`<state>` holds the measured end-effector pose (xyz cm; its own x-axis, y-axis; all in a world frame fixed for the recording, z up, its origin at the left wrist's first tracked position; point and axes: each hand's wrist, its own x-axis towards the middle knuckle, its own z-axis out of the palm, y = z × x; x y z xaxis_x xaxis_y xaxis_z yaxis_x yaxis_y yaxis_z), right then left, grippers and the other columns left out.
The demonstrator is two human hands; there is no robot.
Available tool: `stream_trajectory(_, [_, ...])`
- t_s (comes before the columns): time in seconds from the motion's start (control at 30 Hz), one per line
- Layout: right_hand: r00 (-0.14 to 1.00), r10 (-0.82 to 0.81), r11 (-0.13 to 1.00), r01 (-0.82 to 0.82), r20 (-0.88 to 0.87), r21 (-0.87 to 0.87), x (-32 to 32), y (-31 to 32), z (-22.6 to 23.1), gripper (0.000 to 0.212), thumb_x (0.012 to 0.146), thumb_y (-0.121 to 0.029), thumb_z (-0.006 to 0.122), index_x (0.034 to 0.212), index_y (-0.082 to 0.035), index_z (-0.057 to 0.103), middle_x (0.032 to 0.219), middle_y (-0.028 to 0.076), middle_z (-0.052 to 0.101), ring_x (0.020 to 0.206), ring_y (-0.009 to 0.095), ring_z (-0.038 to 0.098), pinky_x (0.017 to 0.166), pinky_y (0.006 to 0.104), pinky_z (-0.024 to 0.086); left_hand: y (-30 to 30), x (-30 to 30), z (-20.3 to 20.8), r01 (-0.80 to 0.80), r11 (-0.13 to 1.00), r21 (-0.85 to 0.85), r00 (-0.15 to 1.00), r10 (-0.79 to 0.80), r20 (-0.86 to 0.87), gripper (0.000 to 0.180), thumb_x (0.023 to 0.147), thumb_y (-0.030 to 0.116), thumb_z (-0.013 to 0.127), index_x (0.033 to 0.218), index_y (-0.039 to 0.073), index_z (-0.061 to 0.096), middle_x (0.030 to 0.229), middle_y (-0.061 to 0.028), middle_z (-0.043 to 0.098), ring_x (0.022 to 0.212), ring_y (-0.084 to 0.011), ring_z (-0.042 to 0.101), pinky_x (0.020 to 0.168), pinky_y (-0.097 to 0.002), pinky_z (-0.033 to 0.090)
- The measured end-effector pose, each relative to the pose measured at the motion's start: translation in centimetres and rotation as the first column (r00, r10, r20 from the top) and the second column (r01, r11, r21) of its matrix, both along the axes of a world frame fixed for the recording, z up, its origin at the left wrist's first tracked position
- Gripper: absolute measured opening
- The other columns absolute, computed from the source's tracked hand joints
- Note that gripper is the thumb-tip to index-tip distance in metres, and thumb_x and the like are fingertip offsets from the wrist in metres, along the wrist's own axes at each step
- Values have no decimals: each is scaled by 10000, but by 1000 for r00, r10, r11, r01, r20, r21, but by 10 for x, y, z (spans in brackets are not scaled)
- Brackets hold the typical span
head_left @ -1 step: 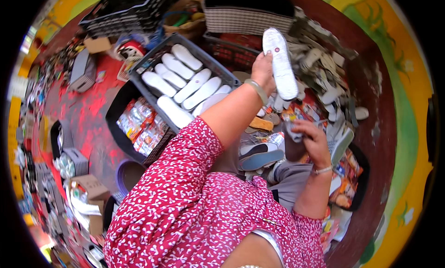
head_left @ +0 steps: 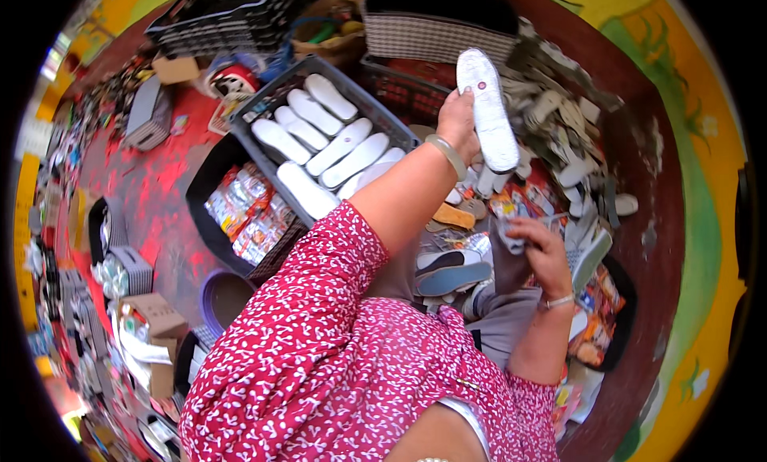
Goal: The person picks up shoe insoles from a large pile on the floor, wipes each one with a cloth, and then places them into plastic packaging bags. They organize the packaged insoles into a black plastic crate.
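Raised in front of me, my left hand is closed on the edge of a white insole. The insole stands nearly upright and has a small round reddish mark on its upper part. Lower and to the right, my right hand has its fingers bent around a small crumpled greyish piece, whose kind I cannot make out. Several white insoles lie in a grey plastic crate left of my left forearm. Below my hands, loose insoles in grey and blue lie by my legs.
A dark-rimmed bin of shiny wrapped packets stands beside the crate. Black crates and a checkered box are at the back. A pile of soles lies along the right wall. A purple-rimmed bucket stands left.
The whole view has shifted slightly, with the crate and boxes a little farther right in the picture. Both hands keep nearly the same pose and hold.
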<state>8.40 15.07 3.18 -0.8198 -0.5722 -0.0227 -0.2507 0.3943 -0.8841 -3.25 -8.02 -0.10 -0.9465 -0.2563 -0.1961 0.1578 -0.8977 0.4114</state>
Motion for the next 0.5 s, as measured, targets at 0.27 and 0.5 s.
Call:
stream_trajectory(0.27, [918, -246, 942, 303, 310, -148, 5, 23, -49, 427, 652, 98, 400, 1008, 32, 628, 1134, 109, 588, 1086, 200, 534, 969, 294, 370, -166, 35, -11, -232, 969, -81, 972, 235, 30, 310, 895, 59, 389, 1185, -43, 428, 1093, -207, 553, 1018, -344, 556, 913, -501, 452])
stream_trajectory(0.5, [834, -383, 894, 443, 397, -69, 0, 16, -61, 432, 675, 135, 404, 1025, 30, 633, 1099, 97, 604, 1046, 173, 549, 945, 278, 389, -352, 124, -105, -546, 756, -361, 742, 636, 211, 303, 873, -12, 373, 1156, -7, 481, 1049, -169, 585, 953, -319, 598, 812, -487, 508])
